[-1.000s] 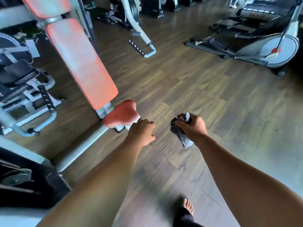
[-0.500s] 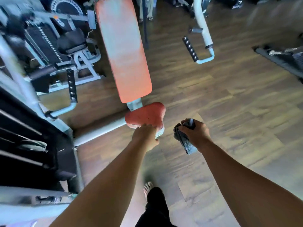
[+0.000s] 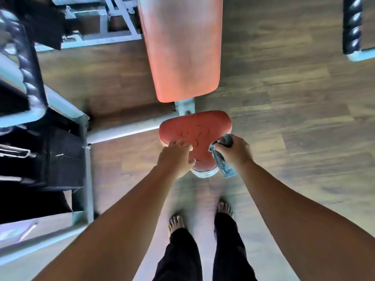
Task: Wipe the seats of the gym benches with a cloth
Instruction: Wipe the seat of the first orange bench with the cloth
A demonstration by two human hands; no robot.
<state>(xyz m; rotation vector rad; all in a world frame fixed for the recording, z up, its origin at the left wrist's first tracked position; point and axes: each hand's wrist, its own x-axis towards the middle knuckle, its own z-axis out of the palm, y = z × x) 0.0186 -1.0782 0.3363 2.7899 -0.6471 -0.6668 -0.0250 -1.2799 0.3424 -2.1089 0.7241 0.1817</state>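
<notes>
An orange bench stands straight ahead of me. Its small cracked seat pad [image 3: 197,131] is nearest, and its long back pad [image 3: 180,45] runs away toward the top of the view. My left hand [image 3: 176,158] rests on the seat's near left edge, fingers curled over it. My right hand [image 3: 235,152] holds a bunched grey cloth [image 3: 222,159] at the seat's right edge, with the cloth's tail hanging down beside the pad.
A pale metal frame [image 3: 85,171] with dark weight-stack parts fills the left side. Ribbed black roller pads sit at the top right [image 3: 352,25] and far left [image 3: 26,63]. My bare feet [image 3: 176,221] stand on the wooden floor below the seat.
I have stepped in front of the bench, so it now lies straight ahead. My left hand slid onto the seat's edge and my right hand brought the cloth up to the seat's right side.
</notes>
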